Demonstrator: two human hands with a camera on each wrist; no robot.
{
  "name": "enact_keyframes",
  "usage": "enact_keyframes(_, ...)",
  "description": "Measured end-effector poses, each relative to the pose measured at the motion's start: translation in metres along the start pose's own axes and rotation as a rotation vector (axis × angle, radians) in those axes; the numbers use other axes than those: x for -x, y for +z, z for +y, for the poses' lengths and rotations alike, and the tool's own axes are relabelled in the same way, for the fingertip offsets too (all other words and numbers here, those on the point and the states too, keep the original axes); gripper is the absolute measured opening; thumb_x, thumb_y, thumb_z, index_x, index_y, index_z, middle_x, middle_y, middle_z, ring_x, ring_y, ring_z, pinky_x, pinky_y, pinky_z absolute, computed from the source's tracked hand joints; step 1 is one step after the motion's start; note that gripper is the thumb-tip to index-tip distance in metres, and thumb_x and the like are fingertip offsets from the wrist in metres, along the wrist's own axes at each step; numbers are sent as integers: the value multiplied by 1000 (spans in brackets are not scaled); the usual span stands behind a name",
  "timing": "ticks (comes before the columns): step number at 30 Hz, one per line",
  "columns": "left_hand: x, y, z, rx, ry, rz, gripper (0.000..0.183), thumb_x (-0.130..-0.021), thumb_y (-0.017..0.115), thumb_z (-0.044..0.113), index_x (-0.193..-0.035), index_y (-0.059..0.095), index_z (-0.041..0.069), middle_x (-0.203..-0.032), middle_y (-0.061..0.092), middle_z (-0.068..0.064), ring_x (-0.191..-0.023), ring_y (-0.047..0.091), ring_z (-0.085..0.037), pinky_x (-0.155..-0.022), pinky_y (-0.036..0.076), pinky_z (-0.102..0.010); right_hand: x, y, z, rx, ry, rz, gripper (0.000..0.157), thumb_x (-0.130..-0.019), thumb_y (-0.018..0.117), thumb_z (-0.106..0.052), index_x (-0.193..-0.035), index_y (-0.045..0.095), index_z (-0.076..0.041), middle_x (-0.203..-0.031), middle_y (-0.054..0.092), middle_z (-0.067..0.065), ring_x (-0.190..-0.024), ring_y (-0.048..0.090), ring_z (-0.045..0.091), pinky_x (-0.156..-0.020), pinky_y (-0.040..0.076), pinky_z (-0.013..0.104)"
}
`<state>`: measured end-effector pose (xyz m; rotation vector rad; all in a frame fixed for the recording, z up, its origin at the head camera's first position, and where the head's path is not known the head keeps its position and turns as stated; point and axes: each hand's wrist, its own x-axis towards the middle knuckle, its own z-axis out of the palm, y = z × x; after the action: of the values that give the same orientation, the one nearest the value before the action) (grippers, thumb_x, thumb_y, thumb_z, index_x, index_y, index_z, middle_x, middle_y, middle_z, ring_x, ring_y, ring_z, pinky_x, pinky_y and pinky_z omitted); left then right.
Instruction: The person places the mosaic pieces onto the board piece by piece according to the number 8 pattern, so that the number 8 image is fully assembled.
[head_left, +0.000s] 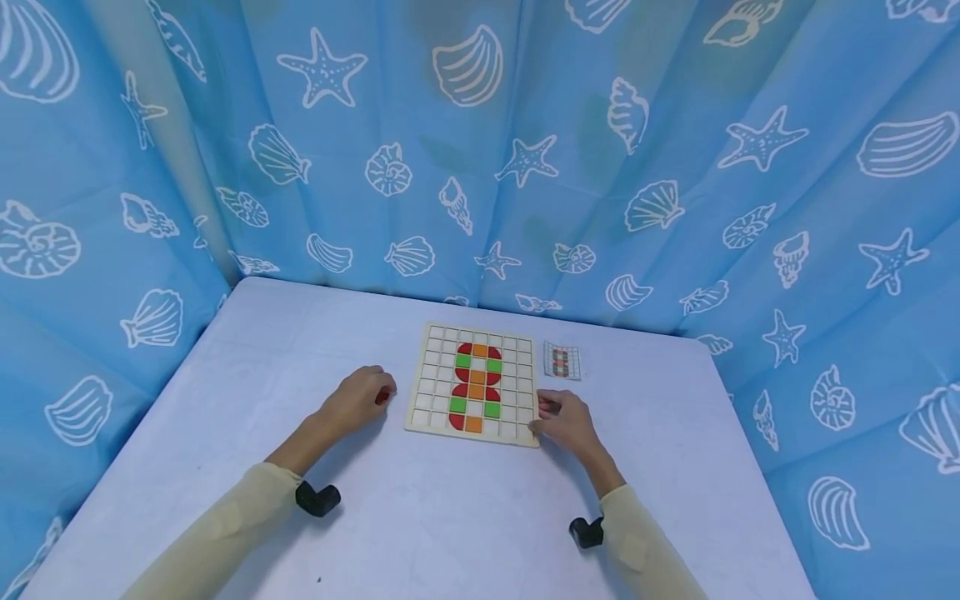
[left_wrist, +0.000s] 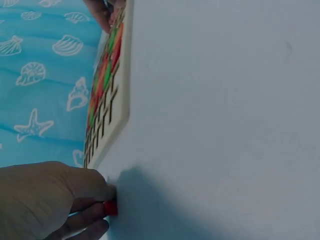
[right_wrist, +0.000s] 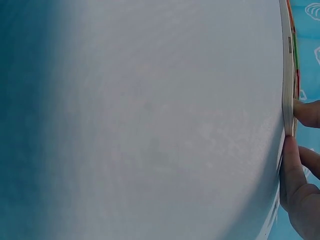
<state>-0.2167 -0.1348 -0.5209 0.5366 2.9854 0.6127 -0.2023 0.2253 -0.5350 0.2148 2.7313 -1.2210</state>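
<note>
A square wooden grid board (head_left: 431,400) lies on the white table, carrying red rounded pieces, orange squares and green squares in a figure-eight pattern. In its lowest filled row, a red piece (head_left: 457,422) sits beside an orange square (head_left: 474,425). Left of the board, my left hand (head_left: 358,402) pinches a small red piece (left_wrist: 111,207) just above the tabletop, its shape mostly covered by the fingers. My right hand (head_left: 567,423) grips the board's right edge near the lower corner; in the right wrist view the thumb (right_wrist: 307,114) lies against the board.
A small card (head_left: 562,361) printed with a similar coloured pattern lies right of the board. The white tabletop (head_left: 450,517) extends around it. A blue curtain (head_left: 480,150) with shell and starfish prints hangs behind and at both sides.
</note>
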Motion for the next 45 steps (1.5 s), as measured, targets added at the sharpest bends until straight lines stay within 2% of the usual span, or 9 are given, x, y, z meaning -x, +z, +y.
enact_keyframes(5, 0, -3, -6, 30, 8, -42, 31, -77, 80, 6, -107, 70, 6, -100, 63, -7, -94, 58, -20, -87, 53, -38, 0, 0, -2, 0, -4, -2, 61, -76, 80, -12, -132, 59, -4, -111, 58, 9, -103, 54, 24, -92, 49, 39)
enact_keyframes(10, 1, -5, -9, 15, 26, -66, 30, -77, 80, 5, -105, 72, 8, -101, 62, -6, -94, 57, -20, -87, 53, -38, 0, 0, -3, 3, -27, 1, 61, -75, 80, -11, -132, 59, -4, -110, 58, 8, -102, 54, 24, -91, 49, 39)
enact_keyframes(20, 4, -7, -11, -7, 35, -30, 31, -75, 81, 6, -104, 72, 9, -99, 62, -6, -91, 57, -20, -86, 53, -38, -2, 2, -5, 10, -21, 11, 60, -76, 80, -12, -131, 59, -4, -110, 58, 8, -103, 54, 24, -92, 48, 38)
enact_keyframes(29, 6, -5, -15, -131, 54, 44, 21, -78, 79, 7, -98, 74, 8, -89, 60, -4, -82, 54, -18, -79, 54, -32, -3, 2, -3, 12, -28, 7, 60, -76, 79, -12, -131, 59, -4, -110, 58, 9, -103, 54, 24, -91, 49, 39)
enact_keyframes(34, 8, 0, -17, -80, 60, 73, 22, -75, 80, 3, -94, 72, 9, -87, 60, -2, -81, 53, -18, -78, 53, -32, -2, 2, -1, 28, -23, 0, 60, -76, 79, -13, -132, 59, -4, -111, 58, 8, -102, 54, 24, -90, 50, 38)
enact_keyframes(38, 11, 2, -18, -7, 75, 64, 27, -73, 80, 1, -98, 72, 9, -93, 63, -3, -86, 55, -18, -82, 53, -34, 0, 0, -2, 25, -23, 0, 60, -76, 79, -11, -132, 59, -4, -110, 57, 9, -102, 55, 24, -91, 49, 39)
enact_keyframes(42, 11, -1, -20, 16, 47, 31, 33, -75, 81, 6, -107, 72, 7, -104, 65, -6, -96, 60, -21, -88, 53, -38, 0, 0, -2, 16, -19, -6, 60, -76, 79, -12, -132, 59, -4, -111, 57, 9, -103, 55, 24, -91, 49, 39)
enact_keyframes(45, 10, -5, -21, 1, 19, 14, 31, -78, 79, 9, -109, 73, 6, -102, 65, -6, -95, 59, -21, -87, 53, -36, 0, 0, -1, 18, -18, -5, 60, -76, 79, -12, -132, 59, -4, -111, 57, 9, -103, 55, 24, -91, 49, 39)
